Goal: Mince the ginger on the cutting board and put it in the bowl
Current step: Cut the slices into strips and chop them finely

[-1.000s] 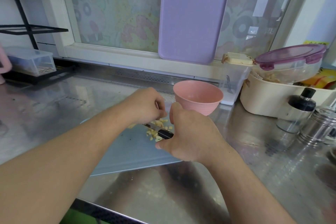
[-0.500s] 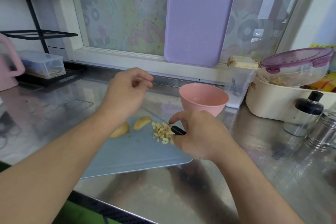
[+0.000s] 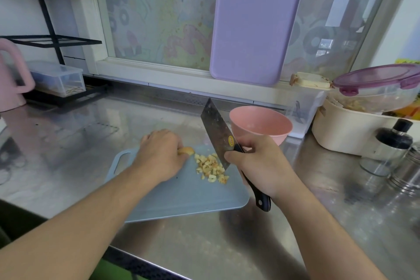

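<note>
left hand (image 3: 160, 153) dropped onto ginger piece (image 3: 186, 150) | cleaver (image 3: 217, 130) blade raised, tilted up

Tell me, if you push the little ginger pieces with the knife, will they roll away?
Probably not: the chopped ginger looks chunky and flat-sided, so it should slide in a heap. It seems light, so bits may scatter or stick to the knife.

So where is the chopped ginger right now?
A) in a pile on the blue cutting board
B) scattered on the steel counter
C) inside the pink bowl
A: the chopped ginger lies in a pile on the blue cutting board, beside the cleaver; the pink bowl shows none inside.
</note>
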